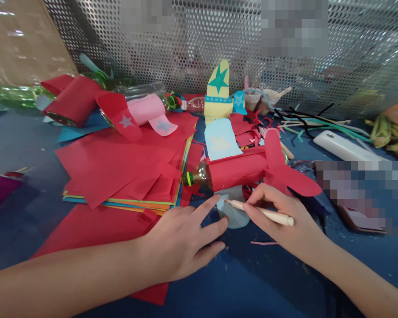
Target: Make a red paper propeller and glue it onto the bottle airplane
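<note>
My right hand (281,212) pinches a cream-coloured pen (275,216), its tip pointing left at a small light-blue paper piece (221,202). That piece lies on a grey-blue rounded paper wing (237,216). My left hand (189,240) is open, palm down, with its fingers apart. Its index fingertip touches the paper wing beside the pen tip. Just beyond both hands lies a plastic bottle (204,173) on its side, wrapped in red paper (239,170). A pale-blue wing (222,139) with a faint star stands on its far side, and red tail fins (285,170) are at its right end.
Stacked coloured paper (119,163) lies on the blue table (245,282) at the left. Other paper-covered bottles (74,99) stand behind it. A yellow paper piece with a green star (218,90) rises at the back. Right are a white tool (345,145) and a phone (358,212).
</note>
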The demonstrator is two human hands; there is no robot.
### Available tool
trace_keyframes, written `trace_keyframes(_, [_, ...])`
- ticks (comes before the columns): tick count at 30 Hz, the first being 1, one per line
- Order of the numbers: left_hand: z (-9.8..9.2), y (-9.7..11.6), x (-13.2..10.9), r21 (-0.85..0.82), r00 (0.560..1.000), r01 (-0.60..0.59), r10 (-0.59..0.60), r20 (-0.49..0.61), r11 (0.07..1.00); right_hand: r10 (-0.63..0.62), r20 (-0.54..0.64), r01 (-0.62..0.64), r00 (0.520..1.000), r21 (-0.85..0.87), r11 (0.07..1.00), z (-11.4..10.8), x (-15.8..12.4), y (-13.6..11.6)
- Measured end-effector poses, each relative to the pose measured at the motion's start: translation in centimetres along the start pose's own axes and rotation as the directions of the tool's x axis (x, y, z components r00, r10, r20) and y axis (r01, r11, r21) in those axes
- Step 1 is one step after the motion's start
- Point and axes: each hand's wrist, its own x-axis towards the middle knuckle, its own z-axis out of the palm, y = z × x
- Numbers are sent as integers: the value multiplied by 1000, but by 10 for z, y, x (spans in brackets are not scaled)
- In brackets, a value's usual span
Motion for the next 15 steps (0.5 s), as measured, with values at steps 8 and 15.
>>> trace_keyframes(8, [-1, 0, 1, 0, 1000, -1, 1, 9, 1000, 13, 11, -13, 1000, -17, 1000, -1, 0, 0])
trace_keyframes(15, [0, -1, 0, 1, 1000, -4, 4, 9, 1000, 6, 15, -5, 1000, -30, 1000, 0, 1, -1])
